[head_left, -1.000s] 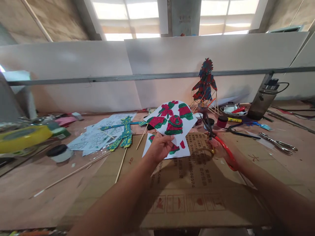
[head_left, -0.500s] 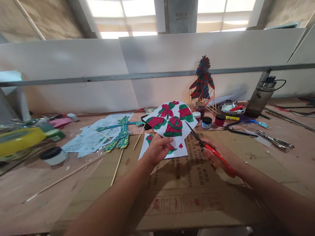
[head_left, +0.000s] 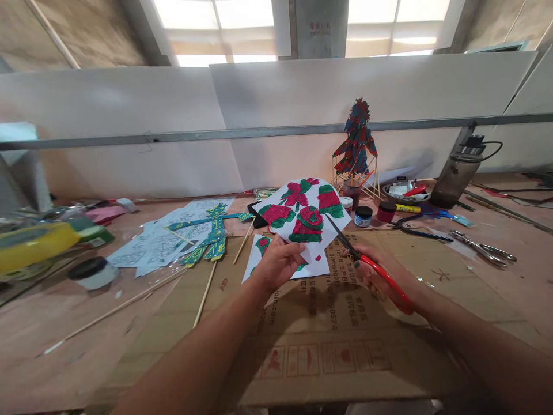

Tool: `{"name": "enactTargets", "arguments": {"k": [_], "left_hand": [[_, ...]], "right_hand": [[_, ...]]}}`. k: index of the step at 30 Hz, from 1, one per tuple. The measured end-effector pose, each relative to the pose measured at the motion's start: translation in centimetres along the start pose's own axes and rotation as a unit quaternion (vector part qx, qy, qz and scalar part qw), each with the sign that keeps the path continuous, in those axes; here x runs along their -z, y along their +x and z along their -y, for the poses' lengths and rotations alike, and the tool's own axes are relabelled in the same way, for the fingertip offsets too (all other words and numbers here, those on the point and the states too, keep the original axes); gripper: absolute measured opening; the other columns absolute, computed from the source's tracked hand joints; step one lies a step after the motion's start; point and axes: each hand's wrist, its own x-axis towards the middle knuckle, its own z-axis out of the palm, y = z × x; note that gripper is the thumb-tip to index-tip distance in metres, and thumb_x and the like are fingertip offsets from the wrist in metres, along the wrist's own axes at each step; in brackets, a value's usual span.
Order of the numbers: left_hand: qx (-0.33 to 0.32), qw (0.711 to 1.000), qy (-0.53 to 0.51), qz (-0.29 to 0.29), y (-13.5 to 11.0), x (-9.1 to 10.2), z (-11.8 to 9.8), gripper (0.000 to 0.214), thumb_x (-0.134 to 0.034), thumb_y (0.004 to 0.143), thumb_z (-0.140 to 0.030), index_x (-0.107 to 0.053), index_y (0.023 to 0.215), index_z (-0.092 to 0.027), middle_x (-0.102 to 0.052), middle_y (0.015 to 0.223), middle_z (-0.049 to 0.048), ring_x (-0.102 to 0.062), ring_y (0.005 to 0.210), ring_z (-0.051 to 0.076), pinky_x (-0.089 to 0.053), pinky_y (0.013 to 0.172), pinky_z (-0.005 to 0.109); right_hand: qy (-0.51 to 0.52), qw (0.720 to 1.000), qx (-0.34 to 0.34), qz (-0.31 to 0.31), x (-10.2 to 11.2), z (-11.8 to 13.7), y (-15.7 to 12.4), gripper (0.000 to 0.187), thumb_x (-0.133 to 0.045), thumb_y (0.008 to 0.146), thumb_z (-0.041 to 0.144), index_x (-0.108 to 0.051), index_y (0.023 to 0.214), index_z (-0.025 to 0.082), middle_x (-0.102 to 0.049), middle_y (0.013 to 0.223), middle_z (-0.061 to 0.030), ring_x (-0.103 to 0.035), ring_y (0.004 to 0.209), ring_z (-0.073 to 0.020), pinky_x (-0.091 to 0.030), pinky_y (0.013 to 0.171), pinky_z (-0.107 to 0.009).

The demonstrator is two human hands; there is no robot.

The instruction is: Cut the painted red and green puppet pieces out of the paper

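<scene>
My left hand [head_left: 279, 262] pinches the lower edge of a white paper sheet [head_left: 302, 210] painted with red and green shapes, holding it tilted above the cardboard [head_left: 328, 340]. My right hand [head_left: 378, 274] grips red-handled scissors [head_left: 367, 262], whose blades point up-left and touch the sheet's right edge. A second painted sheet [head_left: 263, 253] lies flat on the cardboard under the raised one.
A green and blue paper puppet [head_left: 213, 233] on sticks lies on printed sheets at the left. Small paint jars [head_left: 363, 215], a red-blue figure [head_left: 358, 138] on a stick frame, a dark bottle [head_left: 458, 173], pliers [head_left: 481, 248] and a yellow roll [head_left: 34, 245] surround the cardboard.
The scissors swung from pointing upward to the right of the sheet to pointing up-left at its right edge. My right hand moved left and slightly down. The sheet stayed held.
</scene>
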Motion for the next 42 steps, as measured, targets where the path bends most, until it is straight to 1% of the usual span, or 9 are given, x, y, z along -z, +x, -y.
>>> {"name": "enactTargets", "arguments": {"k": [5,12,15,20,22,27,30,36,42], "left_hand": [[0.006,1.000,-0.004,-0.006,0.0,-0.1,0.0,0.077,-0.085,0.064,-0.002,-0.066,0.136,-0.023,-0.083,0.110,0.0083,-0.079,0.107,0.032,-0.062,0.100,0.049],[0.009,1.000,-0.001,-0.006,0.0,-0.4,-0.2,0.079,-0.084,0.060,0.001,-0.067,0.133,-0.023,-0.082,0.089,0.0030,-0.080,0.082,0.027,-0.066,0.086,0.042],[0.012,1.000,0.002,-0.010,0.0,-0.4,-0.1,0.075,-0.084,0.060,-0.001,-0.067,0.130,-0.023,-0.082,0.090,0.0036,-0.081,0.089,0.028,-0.065,0.090,0.042],[0.021,1.000,0.003,-0.009,0.0,-0.4,0.4,0.070,-0.085,0.060,-0.005,-0.069,0.126,-0.021,-0.084,0.099,0.0067,-0.080,0.103,0.030,-0.062,0.101,0.045],[0.021,1.000,0.005,-0.006,0.0,-0.3,0.5,0.070,-0.086,0.060,-0.006,-0.069,0.126,-0.021,-0.084,0.101,0.0072,-0.079,0.106,0.030,-0.061,0.102,0.045],[0.020,1.000,0.009,-0.001,-0.1,-0.3,0.5,0.071,-0.087,0.061,-0.006,-0.069,0.128,-0.021,-0.083,0.109,0.0085,-0.079,0.107,0.031,-0.061,0.101,0.045],[0.020,1.000,0.009,0.001,-0.1,-0.3,0.5,0.070,-0.087,0.061,-0.007,-0.069,0.128,-0.021,-0.084,0.106,0.0083,-0.079,0.106,0.032,-0.062,0.099,0.046],[0.019,1.000,0.001,0.006,-0.1,-0.3,0.6,0.066,-0.087,0.062,-0.006,-0.071,0.124,-0.022,-0.084,0.099,0.0068,-0.079,0.105,0.031,-0.060,0.102,0.046],[0.028,0.999,0.019,0.021,-0.2,-0.2,0.8,0.048,-0.087,0.063,-0.008,-0.075,0.109,-0.018,-0.084,0.100,0.0096,-0.078,0.107,0.032,-0.060,0.101,0.045]], "right_hand": [[0.049,0.999,-0.012,0.019,0.0,1.1,-0.4,0.071,-0.065,0.078,0.087,-0.070,0.109,0.023,-0.051,0.069,0.0025,-0.047,0.052,-0.0114,-0.039,0.046,-0.024],[0.067,0.997,-0.040,0.017,-0.4,1.5,-0.6,0.065,-0.068,0.079,0.080,-0.065,0.107,0.022,-0.044,0.064,0.0066,-0.038,0.045,-0.0082,-0.033,0.042,-0.023],[0.080,0.995,-0.059,0.013,-0.5,1.8,-0.6,0.057,-0.070,0.078,0.073,-0.065,0.107,0.024,-0.042,0.063,0.0067,-0.040,0.047,-0.0102,-0.035,0.045,-0.024],[0.058,0.996,-0.070,-0.012,-0.5,2.3,-0.4,0.038,-0.069,0.081,0.059,-0.068,0.098,0.026,-0.047,0.063,0.0018,-0.045,0.054,-0.0153,-0.038,0.049,-0.028],[0.059,0.996,-0.067,-0.013,-0.6,2.2,-0.4,0.040,-0.071,0.080,0.058,-0.069,0.104,0.026,-0.048,0.062,0.0015,-0.047,0.054,-0.0161,-0.037,0.048,-0.028],[0.076,0.993,-0.091,-0.029,-1.0,1.7,-0.5,0.065,-0.074,0.076,0.058,-0.064,0.128,0.022,-0.057,0.068,0.0015,-0.051,0.053,-0.0151,-0.039,0.047,-0.027],[0.073,0.990,-0.119,-0.034,-1.2,1.7,-0.6,0.070,-0.074,0.073,0.058,-0.062,0.133,0.022,-0.057,0.067,0.0033,-0.052,0.053,-0.0144,-0.038,0.046,-0.025],[0.082,0.990,-0.109,-0.033,-1.2,2.0,-0.9,0.075,-0.071,0.074,0.067,-0.061,0.133,0.022,-0.057,0.069,0.0028,-0.052,0.054,-0.0147,-0.040,0.046,-0.025],[0.069,0.996,-0.060,-0.005,-0.7,1.8,-0.5,0.058,-0.071,0.076,0.067,-0.066,0.115,0.024,-0.060,0.073,-0.0014,-0.054,0.059,-0.0174,-0.045,0.052,-0.030]]}}
